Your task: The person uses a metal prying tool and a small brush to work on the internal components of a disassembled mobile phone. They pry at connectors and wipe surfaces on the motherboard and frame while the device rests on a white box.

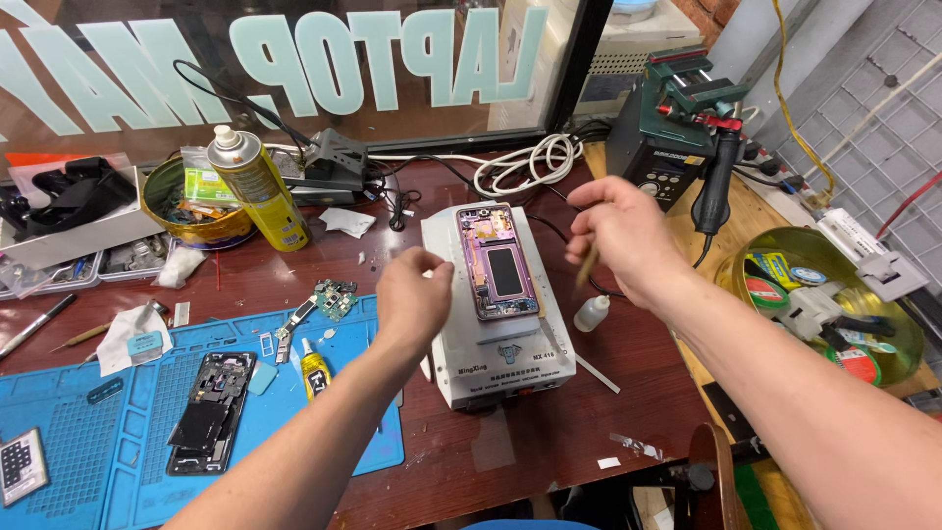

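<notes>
I'm looking down at a repair bench w/ both hands raised over a white heating plate (pixel 446 344). A phone (pixel 498 263), pinkish-purple frame, is lying flat on top of the plate, dark panel facing up, long axis pointing away from me. My left hand (pixel 414 299) is hovering just left of the phone, fingers curled in narrow, thumb and forefinger pinched; can't tell if anything's between them. My right hand (pixel 618 236) is hanging to the right of the phone, closed around a thin tan stick (pixel 587 267) that's pointing down, tip clear of the phone.

I'm judging this as the separating/prying stage on the heated phone, tool not yet in contact. Next move, prob. bringing the stick tip down to the phone's right edge while the left hand is steadying the frame; it's calling for a light touch, since the panel could crack and the plate may be hot.

Surface: dark reddish wood table (pixel 510 442), cluttered. A blue work mat (pixel 98 442) is sitting at left w/ a second opened phone (pixel 211 412) on it, a small yellow glue tube (pixel 314 375) and a circuit board (pixel 334 297) nearby. A yellow spray can (pixel 257 191) is standing upright at back left, a small white dropper bottle (pixel 592 314) right of the plate. A hot-air station (pixel 677 132) is sitting at back right. Behind it all, a glass shopfront window w/ lettering.
</notes>
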